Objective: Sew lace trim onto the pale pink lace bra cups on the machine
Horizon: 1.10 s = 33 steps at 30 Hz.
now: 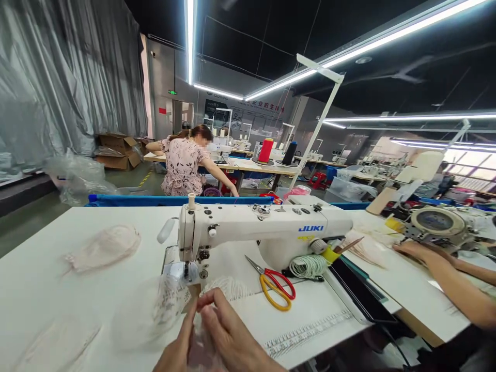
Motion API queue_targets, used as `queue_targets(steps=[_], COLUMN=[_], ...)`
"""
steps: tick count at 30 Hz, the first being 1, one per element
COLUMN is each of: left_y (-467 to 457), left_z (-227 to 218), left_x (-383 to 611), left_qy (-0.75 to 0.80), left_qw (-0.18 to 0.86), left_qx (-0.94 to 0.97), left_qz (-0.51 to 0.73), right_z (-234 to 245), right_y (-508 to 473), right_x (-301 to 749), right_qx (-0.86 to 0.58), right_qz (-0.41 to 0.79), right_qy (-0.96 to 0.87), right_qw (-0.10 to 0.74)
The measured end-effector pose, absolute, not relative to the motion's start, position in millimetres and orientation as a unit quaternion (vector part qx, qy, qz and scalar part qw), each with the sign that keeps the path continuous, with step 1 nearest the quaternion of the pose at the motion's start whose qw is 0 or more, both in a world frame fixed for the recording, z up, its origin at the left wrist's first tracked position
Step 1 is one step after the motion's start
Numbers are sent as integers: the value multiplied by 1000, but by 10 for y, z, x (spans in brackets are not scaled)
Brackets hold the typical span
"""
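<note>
- White and flat, the worktop (pixel 310 305) in front of us holds a long white sewing machine (pixel 232 225) with blue letters on its side.
- Thin, pale, see-through cloth (pixel 206 351) shows between our two hands, low down in front of the machine.
- Our left hand (pixel 179 342) has its fingers close together, pointing up beside the cloth. We cannot tell if it grips the cloth.
- Our right hand (pixel 227 328) is narrow, with its thumb and pointing finger bent close to each other. We cannot tell if it pinches the cloth.
- Near the needle end, just ahead of our left hand, we see a white lacy piece (pixel 168 305), a bit blurry.
- Just behind our right hand lies a pile of thin white strings (pixel 228 288).
- To the right of the strings lie scissors (pixel 267 272) with one red handle and one yellow handle, and near them a pale green bundle of cord (pixel 309 266).
- A soft, pale pink cloth piece (pixel 106 248) lies on the left.
- Past the worktop, we see a person in a flowery pink top (pixel 184 163) leaning over.
</note>
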<state>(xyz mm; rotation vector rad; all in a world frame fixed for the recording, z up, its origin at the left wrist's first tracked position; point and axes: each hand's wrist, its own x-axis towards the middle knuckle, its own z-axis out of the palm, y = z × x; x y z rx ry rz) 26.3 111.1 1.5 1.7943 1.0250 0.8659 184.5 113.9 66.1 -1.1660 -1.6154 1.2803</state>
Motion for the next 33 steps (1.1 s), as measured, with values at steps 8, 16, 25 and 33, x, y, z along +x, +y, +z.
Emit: queue_targets(steps=[8, 16, 25, 33], left_y=[853, 549, 487, 495], left_z=[385, 561, 614, 522], left_x=[283, 265, 238, 284], left_qy=[404, 419, 434, 423], left_qw=[605, 588, 606, 623], left_qx=[644, 663, 644, 633], left_qz=[236, 199, 171, 177], right_z=[503, 606, 589, 679], right_y=[801, 539, 434, 370], right_x=[2138, 2148, 2241, 2398], right_qx=[-472, -455, -486, -481], right_qz=[545, 524, 476, 468], right_qy=[-578, -629, -651, -657], right_qw=[383, 350, 336, 344])
